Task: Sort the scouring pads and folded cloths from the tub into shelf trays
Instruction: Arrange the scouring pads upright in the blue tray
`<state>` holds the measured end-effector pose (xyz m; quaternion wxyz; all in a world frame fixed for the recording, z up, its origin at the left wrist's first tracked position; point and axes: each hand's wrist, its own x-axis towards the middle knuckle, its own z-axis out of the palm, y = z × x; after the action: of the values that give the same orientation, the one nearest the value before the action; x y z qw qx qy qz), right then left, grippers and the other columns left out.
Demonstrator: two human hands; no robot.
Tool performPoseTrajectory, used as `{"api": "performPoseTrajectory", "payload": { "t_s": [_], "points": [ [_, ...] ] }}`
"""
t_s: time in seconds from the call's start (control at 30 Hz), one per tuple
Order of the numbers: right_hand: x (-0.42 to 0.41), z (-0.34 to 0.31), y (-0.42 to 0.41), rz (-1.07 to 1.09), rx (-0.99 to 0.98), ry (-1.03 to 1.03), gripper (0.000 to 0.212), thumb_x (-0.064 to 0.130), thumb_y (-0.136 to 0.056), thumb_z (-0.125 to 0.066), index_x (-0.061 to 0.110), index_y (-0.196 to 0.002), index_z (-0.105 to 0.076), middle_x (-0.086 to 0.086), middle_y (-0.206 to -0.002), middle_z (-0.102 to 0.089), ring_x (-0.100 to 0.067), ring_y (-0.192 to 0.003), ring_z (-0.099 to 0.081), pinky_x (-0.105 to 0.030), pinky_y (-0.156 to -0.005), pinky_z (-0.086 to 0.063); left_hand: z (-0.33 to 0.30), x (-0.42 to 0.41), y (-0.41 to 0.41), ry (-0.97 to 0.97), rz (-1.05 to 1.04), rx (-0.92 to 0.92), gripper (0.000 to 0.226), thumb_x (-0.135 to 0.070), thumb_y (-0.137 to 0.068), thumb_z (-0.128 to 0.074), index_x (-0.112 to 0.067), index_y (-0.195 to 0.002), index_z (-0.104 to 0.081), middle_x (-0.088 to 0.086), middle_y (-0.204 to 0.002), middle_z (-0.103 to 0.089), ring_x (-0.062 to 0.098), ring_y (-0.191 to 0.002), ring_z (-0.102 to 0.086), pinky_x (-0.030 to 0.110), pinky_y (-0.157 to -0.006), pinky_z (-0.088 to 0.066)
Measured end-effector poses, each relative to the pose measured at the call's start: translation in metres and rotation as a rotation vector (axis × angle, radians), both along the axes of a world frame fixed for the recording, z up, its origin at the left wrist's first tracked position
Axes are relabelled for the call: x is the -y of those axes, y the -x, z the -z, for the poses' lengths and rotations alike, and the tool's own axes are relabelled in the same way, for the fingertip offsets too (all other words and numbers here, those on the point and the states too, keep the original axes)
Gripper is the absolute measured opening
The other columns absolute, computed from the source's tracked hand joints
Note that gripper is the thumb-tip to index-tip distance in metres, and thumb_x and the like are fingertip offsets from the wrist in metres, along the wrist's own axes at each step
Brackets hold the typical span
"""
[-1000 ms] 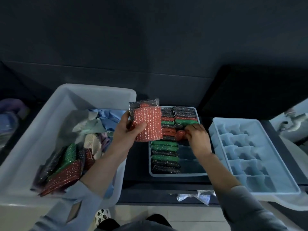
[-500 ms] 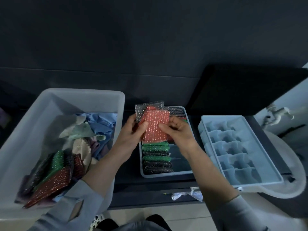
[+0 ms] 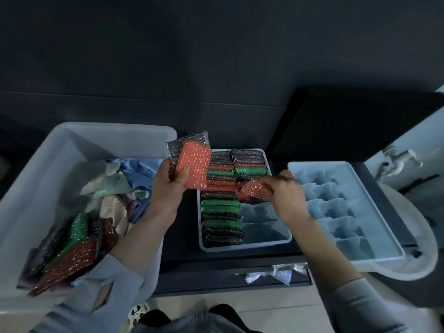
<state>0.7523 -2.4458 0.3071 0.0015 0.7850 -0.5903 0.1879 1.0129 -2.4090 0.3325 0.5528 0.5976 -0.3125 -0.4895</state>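
The fingers [image 3: 266, 182] of the right hand [image 3: 287, 198] are clamped on one red scouring pad [image 3: 252, 192], which hangs bent just above the right column of the middle tray [image 3: 245, 247]. The picture is blurred there, so I cannot tell if the pad already touches the row below it. The fingers [image 3: 183, 173] of the left hand [image 3: 168, 188] are closed on a small stack of pads [image 3: 192, 162], a red one in front and a grey one behind, held upright between the tub [image 3: 115, 132] and the tray.

In the tray, the left column is full of pads standing on edge, black, green and red; the right column is filled only at the far end, and its near part is bare. More pads [image 3: 72, 246] lie at the near side of the tub, with the folded cloths [image 3: 125, 188] behind them. To the right stands a light blue divided tray [image 3: 346, 212] with no cloth in it, so I judge the task is perhaps half done.

The risk I see: the pad in the right hand is soft and bent, so it may lie flat instead of standing on edge, or push down the last pad of the row. The left stack is held by one edge only, and the back pad may slip out if the grip becomes loose
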Motion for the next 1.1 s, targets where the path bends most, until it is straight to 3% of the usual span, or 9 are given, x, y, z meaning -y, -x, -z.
{"api": "performPoseTrajectory", "payload": {
  "t_s": [0.07,0.2,0.43,0.5,0.6,0.7,0.83,0.97,1.1],
  "points": [
    [0.007,0.015,-0.011,-0.054,-0.187,-0.024,0.031,0.005,-0.061,-0.087,0.021,-0.086,-0.076,-0.001,-0.075,-0.071,-0.025,-0.082,-0.063,-0.031,-0.053,-0.056,0.0,-0.002,0.001,0.002,0.006,0.005,0.029,-0.016,-0.097,-0.057,-0.012,-0.126,-0.052,-0.004,-0.107,-0.069,0.012,-0.102,-0.065,0.033,-0.094,-0.051],
    [0.007,0.033,-0.023,-0.073,-0.341,-0.223,0.041,-0.003,-0.078,-0.066,0.018,-0.113,-0.065,-0.003,-0.115,-0.067,-0.025,-0.124,-0.048,-0.037,-0.084,-0.055,-0.001,-0.009,0.001,0.023,0.033,-0.003,0.022,-0.017,-0.097,-0.056,-0.019,-0.119,-0.055,-0.002,-0.11,-0.069,0.012,-0.103,-0.066,0.031,-0.092,-0.052],
    [0.006,0.039,-0.016,-0.057,-0.099,-0.073,0.025,0.0,-0.07,-0.081,0.01,-0.091,-0.073,-0.007,-0.094,-0.071,-0.03,-0.093,-0.066,-0.036,-0.07,-0.057,-0.001,-0.014,-0.003,0.008,0.062,-0.005,0.026,-0.021,-0.096,-0.058,-0.022,-0.122,-0.056,-0.01,-0.108,-0.069,0.004,-0.101,-0.066,0.034,-0.097,-0.051],
    [0.005,0.039,-0.017,-0.057,-0.081,-0.148,0.015,0.013,-0.083,-0.074,0.013,-0.098,-0.073,-0.004,-0.099,-0.071,-0.025,-0.094,-0.066,-0.033,-0.078,-0.055,-0.001,-0.016,-0.004,-0.001,0.099,0.023,0.032,-0.021,-0.095,-0.058,-0.021,-0.127,-0.054,-0.007,-0.113,-0.068,0.01,-0.107,-0.064,0.04,-0.101,-0.049],
    [0.008,0.006,-0.025,0.021,0.236,-0.248,0.036,0.044,-0.09,-0.064,0.027,-0.121,-0.063,0.012,-0.101,-0.069,-0.005,-0.083,-0.066,-0.019,-0.077,-0.052,0.0,-0.015,-0.004,0.025,0.194,0.176,0.038,-0.017,-0.094,-0.062,-0.028,-0.129,-0.053,-0.008,-0.115,-0.066,0.008,-0.107,-0.063,0.039,-0.1,-0.049],
    [0.008,-0.036,-0.037,-0.142,0.678,-0.336,0.047,0.032,-0.092,-0.065,0.035,-0.136,-0.049,0.013,-0.113,-0.062,0.007,-0.098,-0.06,-0.006,-0.081,-0.046,-0.005,-0.013,0.003,0.068,0.33,0.295,0.052,-0.014,-0.093,-0.063,-0.034,-0.138,-0.046,-0.012,-0.118,-0.063,-0.003,-0.103,-0.06,0.022,-0.088,-0.049],
    [0.009,-0.052,-0.04,-0.25,0.859,-0.552,0.031,0.008,-0.095,-0.06,0.023,-0.122,-0.062,0.0,-0.115,-0.064,-0.002,-0.087,-0.065,-0.016,-0.074,-0.054,-0.008,-0.012,0.016,0.132,0.459,0.353,0.062,-0.011,-0.093,-0.063,-0.042,-0.14,-0.037,-0.01,-0.124,-0.056,-0.001,-0.109,-0.057,0.018,-0.084,-0.051],
    [0.008,-0.033,-0.012,-0.039,0.896,-0.362,0.025,0.008,-0.093,-0.064,0.031,-0.103,-0.067,0.0,-0.097,-0.069,-0.011,-0.069,-0.068,-0.043,-0.074,-0.061,-0.007,-0.008,0.014,0.132,0.308,0.421,0.06,-0.014,-0.091,-0.066,-0.034,-0.143,-0.041,-0.002,-0.124,-0.057,0.002,-0.107,-0.058,0.026,-0.089,-0.052],
    [-0.008,-0.016,0.019,-0.011,0.579,-0.221,0.03,0.005,-0.088,-0.067,0.029,-0.106,-0.068,0.013,-0.093,-0.07,-0.008,-0.07,-0.067,-0.029,-0.078,-0.057,-0.007,-0.008,0.007,0.121,0.182,0.46,0.046,-0.014,-0.093,-0.063,-0.021,-0.137,-0.051,-0.004,-0.114,-0.061,0.002,-0.095,-0.059,0.016,-0.081,-0.043]
  ]
}}
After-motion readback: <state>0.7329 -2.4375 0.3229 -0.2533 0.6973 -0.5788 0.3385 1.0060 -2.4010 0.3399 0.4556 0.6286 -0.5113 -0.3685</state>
